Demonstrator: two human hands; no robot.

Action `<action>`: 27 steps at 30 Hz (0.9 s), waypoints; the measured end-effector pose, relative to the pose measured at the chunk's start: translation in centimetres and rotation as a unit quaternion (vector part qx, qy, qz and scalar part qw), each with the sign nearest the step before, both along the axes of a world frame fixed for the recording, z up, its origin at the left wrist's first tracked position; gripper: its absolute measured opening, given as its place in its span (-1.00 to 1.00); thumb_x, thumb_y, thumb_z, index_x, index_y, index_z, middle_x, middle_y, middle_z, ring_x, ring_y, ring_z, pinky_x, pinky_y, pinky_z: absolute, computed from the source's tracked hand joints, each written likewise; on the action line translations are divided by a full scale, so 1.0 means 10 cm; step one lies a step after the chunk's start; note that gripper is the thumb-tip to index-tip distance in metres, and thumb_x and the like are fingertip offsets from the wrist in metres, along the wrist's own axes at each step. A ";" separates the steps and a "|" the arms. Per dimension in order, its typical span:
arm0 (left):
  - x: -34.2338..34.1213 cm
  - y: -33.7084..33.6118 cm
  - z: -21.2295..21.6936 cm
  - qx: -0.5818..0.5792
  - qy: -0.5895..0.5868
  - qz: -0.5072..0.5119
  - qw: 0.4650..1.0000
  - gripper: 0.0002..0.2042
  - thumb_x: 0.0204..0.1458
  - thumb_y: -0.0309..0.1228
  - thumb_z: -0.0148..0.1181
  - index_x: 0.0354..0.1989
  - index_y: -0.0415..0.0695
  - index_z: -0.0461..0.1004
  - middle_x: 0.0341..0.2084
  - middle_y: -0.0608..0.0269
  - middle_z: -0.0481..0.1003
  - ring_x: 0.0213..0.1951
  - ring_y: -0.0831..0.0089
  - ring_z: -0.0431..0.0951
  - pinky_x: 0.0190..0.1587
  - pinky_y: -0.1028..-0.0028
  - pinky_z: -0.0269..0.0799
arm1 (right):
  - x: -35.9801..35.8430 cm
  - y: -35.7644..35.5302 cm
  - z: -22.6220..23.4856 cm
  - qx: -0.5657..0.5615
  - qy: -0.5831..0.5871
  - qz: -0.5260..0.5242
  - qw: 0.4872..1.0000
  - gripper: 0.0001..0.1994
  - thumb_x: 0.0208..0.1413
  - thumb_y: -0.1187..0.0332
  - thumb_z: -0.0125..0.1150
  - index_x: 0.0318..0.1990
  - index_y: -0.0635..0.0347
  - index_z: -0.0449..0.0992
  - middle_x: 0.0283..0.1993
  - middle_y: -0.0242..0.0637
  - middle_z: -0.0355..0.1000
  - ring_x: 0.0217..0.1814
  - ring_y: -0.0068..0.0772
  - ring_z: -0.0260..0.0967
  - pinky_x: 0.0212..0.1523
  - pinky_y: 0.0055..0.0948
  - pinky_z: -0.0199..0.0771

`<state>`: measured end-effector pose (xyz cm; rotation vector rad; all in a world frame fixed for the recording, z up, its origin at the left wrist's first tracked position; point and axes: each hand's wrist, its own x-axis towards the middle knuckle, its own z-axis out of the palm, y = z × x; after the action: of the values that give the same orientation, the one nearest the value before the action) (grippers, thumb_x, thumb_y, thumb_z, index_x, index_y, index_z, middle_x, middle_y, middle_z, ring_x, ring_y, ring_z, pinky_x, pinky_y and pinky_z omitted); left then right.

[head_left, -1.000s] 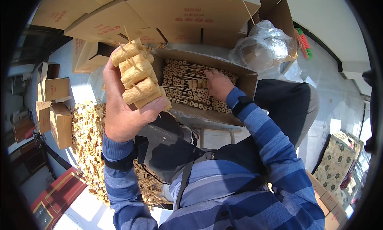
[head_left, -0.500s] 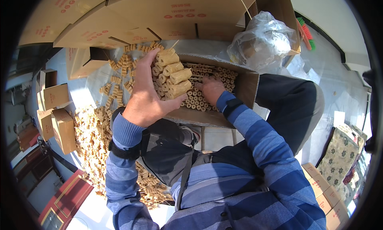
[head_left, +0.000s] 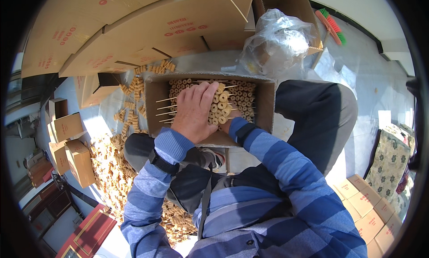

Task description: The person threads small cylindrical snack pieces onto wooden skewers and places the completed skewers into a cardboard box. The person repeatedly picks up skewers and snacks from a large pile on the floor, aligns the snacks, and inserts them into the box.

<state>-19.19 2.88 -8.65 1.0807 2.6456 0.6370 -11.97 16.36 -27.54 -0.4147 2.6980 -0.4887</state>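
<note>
An open cardboard box (head_left: 267,107) stands in front of me between my knees. Rows of hollow tan rolls on thin wooden sticks (head_left: 243,90) are packed inside, ends up. Over the box, my left hand (head_left: 194,110) is closed round a bundle of skewered rolls (head_left: 219,108); stick ends poke out on both sides of the hand. My right hand (head_left: 233,113) is down in the box, just right of the bundle. Its fingers are hidden behind the bundle, so I cannot see whether they grip anything.
Loose skewered rolls (head_left: 132,119) lie scattered on plastic at the left, with a big heap (head_left: 109,168) nearer me. Large cartons (head_left: 152,30) line the far side. A crumpled clear plastic bag (head_left: 279,43) hangs over an open carton. A red-green brush (head_left: 330,25) lies beyond.
My left hand has carried the bundle rightward from the box's left end to over its middle. My right hand stays in the box, now largely covered. The view has shifted slightly.
</note>
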 end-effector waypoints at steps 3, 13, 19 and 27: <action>-0.03 -0.01 -0.28 -0.037 0.014 -0.005 0.999 0.07 -0.37 -0.37 0.55 0.44 -0.10 0.07 0.22 0.01 0.26 0.27 0.00 0.26 0.35 0.02 0.06 | -0.03 -0.04 0.12 0.060 -0.026 0.025 0.998 -0.59 0.37 0.18 -0.11 0.30 -0.02 0.41 0.33 -0.30 0.40 0.40 -0.19 0.27 0.33 -0.11 0.20; -0.17 0.10 -0.89 -0.086 0.075 -0.014 0.993 0.05 -0.39 -0.41 0.56 0.43 -0.05 0.11 0.23 0.06 0.27 0.28 0.01 0.24 0.37 -0.04 0.04 | -0.06 -0.07 0.57 0.211 -0.074 0.109 0.969 -0.64 0.22 0.33 0.06 0.15 0.15 0.50 -0.01 -0.22 0.55 0.15 -0.20 0.43 0.18 -0.09 0.25; -0.20 0.11 -1.04 -0.118 0.083 -0.030 0.989 0.00 -0.36 -0.40 0.54 0.40 -0.03 0.16 0.23 0.09 0.27 0.30 0.02 0.23 0.38 -0.09 0.00 | -0.03 -0.08 0.55 0.206 -0.027 0.100 0.973 -0.77 0.21 0.34 0.07 -0.06 0.14 0.56 -0.20 -0.27 0.57 -0.02 -0.24 0.50 0.12 -0.13 0.28; -0.26 0.18 -1.20 -0.159 0.081 -0.039 0.983 -0.09 -0.24 -0.34 0.46 0.40 -0.02 0.17 0.25 0.11 0.28 0.32 0.04 0.22 0.39 -0.09 -0.02 | 0.05 -0.11 0.42 0.126 0.010 0.000 0.992 -0.86 0.16 0.36 0.11 -0.20 0.11 0.56 -0.28 -0.32 0.56 -0.15 -0.27 0.54 -0.18 -0.20 0.41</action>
<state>-21.77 4.69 -20.65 1.1733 2.6975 0.1055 -11.49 15.31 -23.33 -0.3505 2.7321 -0.1394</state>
